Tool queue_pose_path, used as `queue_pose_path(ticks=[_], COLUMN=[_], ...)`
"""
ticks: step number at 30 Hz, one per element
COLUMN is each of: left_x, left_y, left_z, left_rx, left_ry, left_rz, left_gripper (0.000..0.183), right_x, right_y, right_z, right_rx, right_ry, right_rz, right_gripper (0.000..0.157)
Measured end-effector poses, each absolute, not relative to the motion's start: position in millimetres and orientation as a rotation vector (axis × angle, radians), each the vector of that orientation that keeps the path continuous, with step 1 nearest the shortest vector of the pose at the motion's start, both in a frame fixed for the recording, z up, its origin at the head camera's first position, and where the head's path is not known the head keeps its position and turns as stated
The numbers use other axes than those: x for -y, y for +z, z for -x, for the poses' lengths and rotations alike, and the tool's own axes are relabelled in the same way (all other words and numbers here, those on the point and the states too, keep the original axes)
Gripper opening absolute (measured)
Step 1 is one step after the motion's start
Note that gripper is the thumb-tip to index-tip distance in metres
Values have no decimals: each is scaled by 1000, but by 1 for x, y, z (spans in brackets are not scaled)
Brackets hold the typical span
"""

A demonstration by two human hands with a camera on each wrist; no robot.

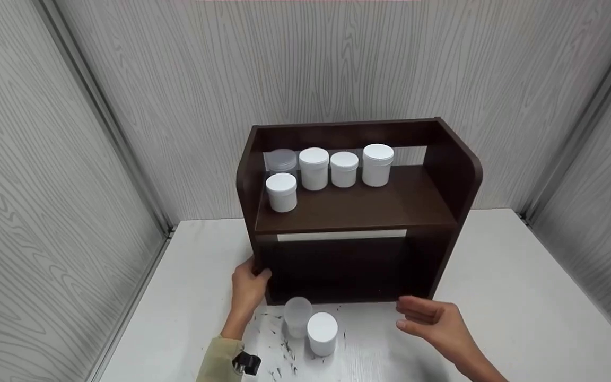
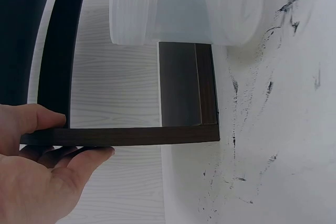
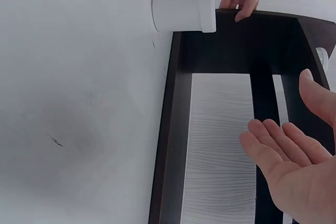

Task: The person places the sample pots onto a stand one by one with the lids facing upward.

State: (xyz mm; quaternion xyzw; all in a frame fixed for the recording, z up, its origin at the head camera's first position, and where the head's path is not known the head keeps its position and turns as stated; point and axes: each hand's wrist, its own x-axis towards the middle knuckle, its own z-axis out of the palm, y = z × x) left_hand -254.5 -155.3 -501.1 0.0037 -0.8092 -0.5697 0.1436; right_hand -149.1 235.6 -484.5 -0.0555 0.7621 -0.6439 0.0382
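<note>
A dark brown two-tier shelf (image 1: 358,212) stands on the white table. My left hand (image 1: 250,284) grips the front edge of its left side panel, thumb on the inner face and fingers outside, as the left wrist view (image 2: 52,169) also shows. My right hand (image 1: 438,326) hovers before the shelf's lower right front corner. In the right wrist view its palm (image 3: 299,177) holds nothing and the fingers are extended. Between the hands, a translucent jar (image 1: 298,317) and a white lidded jar (image 1: 322,334) stand on the table in front of the shelf.
On the upper tier, a translucent jar (image 1: 281,161) stands at the back left, behind a short white jar (image 1: 282,193). More white jars (image 1: 314,170) line the back. Dark scuff marks (image 1: 287,350) spot the table (image 1: 512,297). Wood-grain panels (image 1: 337,63) enclose the table.
</note>
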Motion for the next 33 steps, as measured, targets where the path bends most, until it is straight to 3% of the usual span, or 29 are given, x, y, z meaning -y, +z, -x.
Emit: queue_pose_path(ticks=[24, 33], left_x=[156, 155], left_y=[-502, -501], left_z=[254, 256], left_rx=[2339, 2344], left_ry=[-1666, -1643], left_rz=[-4, -22], left_gripper=[49, 46], right_x=[-231, -214], right_y=[-504, -511], right_z=[146, 160], right_rx=[-2306, -2306], right_ry=[-1896, -1868], right_rz=[311, 422], right_gripper=[59, 59])
